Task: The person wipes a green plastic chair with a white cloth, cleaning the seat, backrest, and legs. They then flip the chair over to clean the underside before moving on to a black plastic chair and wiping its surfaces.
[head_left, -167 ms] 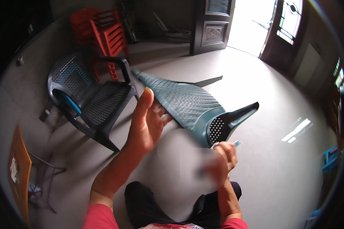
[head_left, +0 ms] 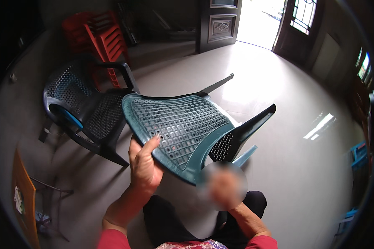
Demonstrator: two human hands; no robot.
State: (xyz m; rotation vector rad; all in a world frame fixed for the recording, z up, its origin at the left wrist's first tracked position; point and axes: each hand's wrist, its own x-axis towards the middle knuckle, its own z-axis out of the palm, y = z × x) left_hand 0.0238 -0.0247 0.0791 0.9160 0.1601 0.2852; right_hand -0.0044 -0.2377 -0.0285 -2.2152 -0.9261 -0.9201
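Observation:
A green plastic chair (head_left: 178, 124) is held tilted in front of me, its broad perforated panel facing up. Two of its legs stick out to the far right, one of them a dark leg (head_left: 255, 124) beside a section with small round holes. My left hand (head_left: 146, 164) grips the panel's near left edge, thumb on top and fingers underneath. At the chair's near right corner is my right hand (head_left: 224, 186), smeared by a blur. Its fingers do not show clearly, and I cannot tell whether anything is in them.
A black plastic armchair (head_left: 97, 116) stands close on the left, with stacked red chairs (head_left: 106, 39) behind it. An orange-edged board or tabletop (head_left: 25, 195) is at the lower left. Blue stools (head_left: 357, 155) sit at the right edge. A dark carved door (head_left: 220, 27) stands by the bright doorway.
The chair's panel has turned to face me more and swung toward the left. My left hand, flat with fingers apart before, has closed on its edge. My right hand has moved left and down.

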